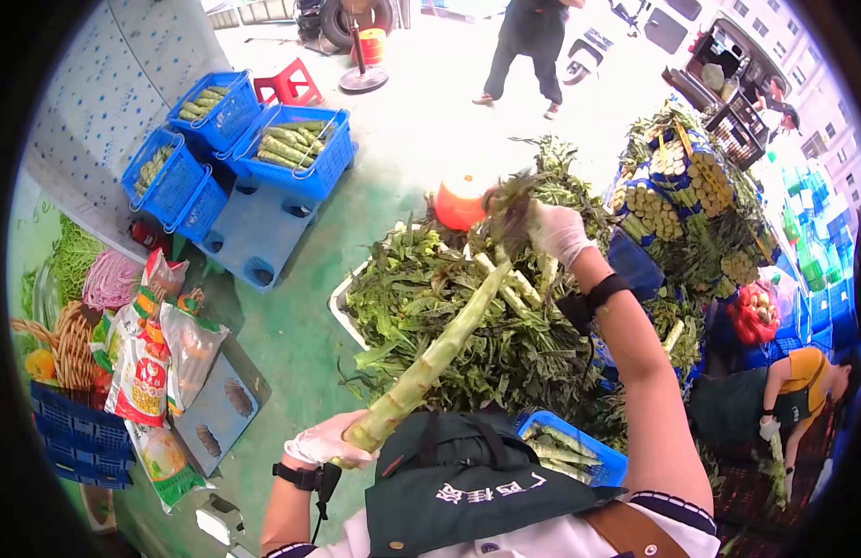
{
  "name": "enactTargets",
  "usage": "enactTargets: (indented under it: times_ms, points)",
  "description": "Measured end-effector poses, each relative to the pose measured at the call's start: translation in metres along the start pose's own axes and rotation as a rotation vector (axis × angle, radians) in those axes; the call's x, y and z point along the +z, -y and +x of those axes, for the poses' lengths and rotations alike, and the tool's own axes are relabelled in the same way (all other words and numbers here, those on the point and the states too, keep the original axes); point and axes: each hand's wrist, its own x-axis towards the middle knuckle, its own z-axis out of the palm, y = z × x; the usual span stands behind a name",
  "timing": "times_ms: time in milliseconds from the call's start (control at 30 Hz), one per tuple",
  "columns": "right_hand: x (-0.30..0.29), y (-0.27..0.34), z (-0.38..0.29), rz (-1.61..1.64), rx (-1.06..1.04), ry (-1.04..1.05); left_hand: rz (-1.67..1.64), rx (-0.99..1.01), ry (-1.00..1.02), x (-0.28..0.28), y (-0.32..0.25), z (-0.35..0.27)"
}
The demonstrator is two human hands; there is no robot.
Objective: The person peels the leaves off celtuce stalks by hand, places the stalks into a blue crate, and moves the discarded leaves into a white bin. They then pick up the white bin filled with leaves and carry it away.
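A long celtuce stem (430,363) slants up across the middle of the view. My left hand (332,441), in a white glove, grips its thick lower end. At the leafy top, my right hand (559,231), also gloved, is closed around the dark, blurred leaves (512,209). Beneath the stem lies a large heap of celtuce leaves (416,293), with several cut stems among them, partly in a white container (341,307). A blue basket (615,466) holding pale stems is close to my apron, at the lower right.
Blue crates (332,164) of stems stand on a blue pallet (263,227) at upper left. An orange-red bucket (458,202) stands behind the heap. Bundled celtuce (681,188) is stacked at right. A co-worker (800,390) bends at lower right; another person (531,49) stands ahead.
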Motion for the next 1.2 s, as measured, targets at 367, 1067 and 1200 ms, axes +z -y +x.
enactTargets:
  times_ms: [367, 1067, 1200]
  points:
    - [-0.003, 0.065, -0.064, 1.433, 0.427, 0.446, -0.464, -0.066, 0.180, -0.001, 0.021, -0.010]
    - [0.003, 0.174, -0.141, 1.015, 0.172, -0.083, -0.624, 0.156, 0.265, 0.021, -0.034, 0.086]
    - [0.010, 0.184, -0.155, 1.097, 0.056, -0.420, -0.501, 0.149, 0.274, 0.026, -0.036, 0.098]
